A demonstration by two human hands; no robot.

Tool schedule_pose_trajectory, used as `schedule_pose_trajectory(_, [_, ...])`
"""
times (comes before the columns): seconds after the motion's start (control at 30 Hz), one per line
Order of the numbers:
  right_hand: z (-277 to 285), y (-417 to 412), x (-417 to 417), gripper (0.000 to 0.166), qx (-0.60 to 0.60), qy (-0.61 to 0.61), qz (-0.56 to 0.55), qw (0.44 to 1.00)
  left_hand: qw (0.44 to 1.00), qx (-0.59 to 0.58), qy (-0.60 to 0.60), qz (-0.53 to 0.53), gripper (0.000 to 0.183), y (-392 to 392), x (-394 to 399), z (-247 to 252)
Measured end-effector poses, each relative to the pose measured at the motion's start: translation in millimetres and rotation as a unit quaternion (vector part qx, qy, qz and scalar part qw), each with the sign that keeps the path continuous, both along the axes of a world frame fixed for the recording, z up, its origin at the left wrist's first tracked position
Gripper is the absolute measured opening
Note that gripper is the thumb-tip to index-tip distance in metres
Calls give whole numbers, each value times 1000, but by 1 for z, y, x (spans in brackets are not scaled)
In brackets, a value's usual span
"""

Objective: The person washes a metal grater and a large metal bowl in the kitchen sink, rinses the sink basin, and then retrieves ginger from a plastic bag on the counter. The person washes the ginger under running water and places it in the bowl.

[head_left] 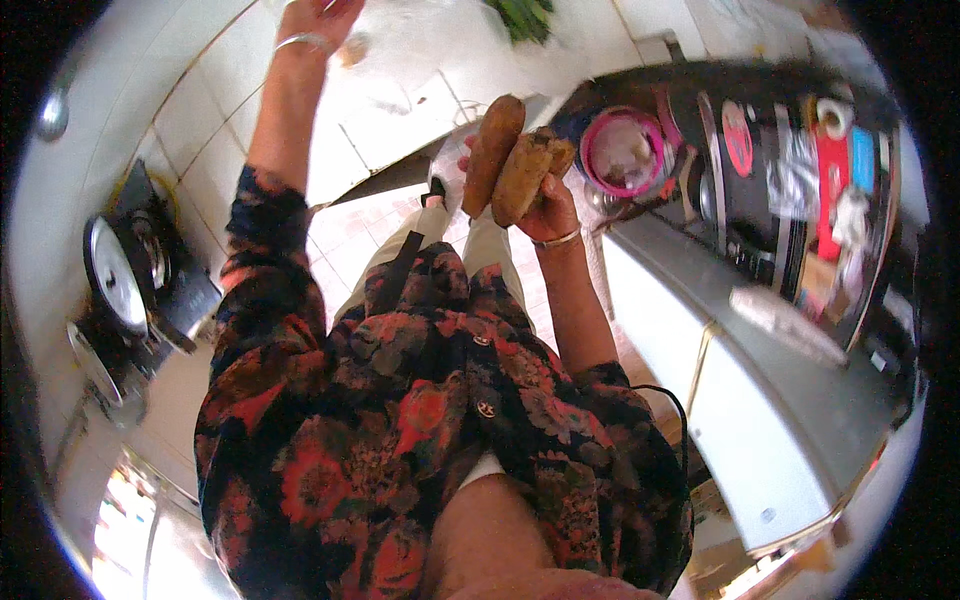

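My right hand holds several thick brown root vegetables, shaped like lotus root sections, over the floor in front of my legs. One longer root lies along the others, its lower end nearer to me. Fingertips show at its far side. My left arm reaches forward over a white-tiled counter. At the top edge, my left hand is partly cut off, so its fingers and anything in them cannot be made out. A small blurred tan item is beside that wrist.
Green leafy vegetables lie on the far counter. To the right are a pink-rimmed container, a cluttered shelf and a grey-topped white cabinet. Left, a gas stove carries a pan lid.
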State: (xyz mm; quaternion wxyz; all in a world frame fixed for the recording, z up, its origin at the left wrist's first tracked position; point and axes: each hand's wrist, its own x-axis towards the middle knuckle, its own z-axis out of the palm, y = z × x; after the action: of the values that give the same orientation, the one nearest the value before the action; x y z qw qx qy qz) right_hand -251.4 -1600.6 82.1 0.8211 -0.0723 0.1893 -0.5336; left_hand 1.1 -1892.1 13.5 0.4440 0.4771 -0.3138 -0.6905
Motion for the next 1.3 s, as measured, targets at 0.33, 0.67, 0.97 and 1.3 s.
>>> schedule_pose_trajectory(0.33, [19,112,-40,102,-83,-15,-255,963,981,-16,6,194,36,-27,125,26])
schedule_pose_trajectory(0.67, [23,345,-27,94,-195,-47,-490,848,995,-57,-78,21,21,184,-39,20])
schedule_pose_trajectory(0.97, [84,624,65,87,-178,-7,-694,698,886,46,63,-457,13,586,-226,46])
schedule_pose_trajectory(1.3, [75,833,173,91,-255,-39,-824,505,776,92,-46,-622,17,741,-291,6])
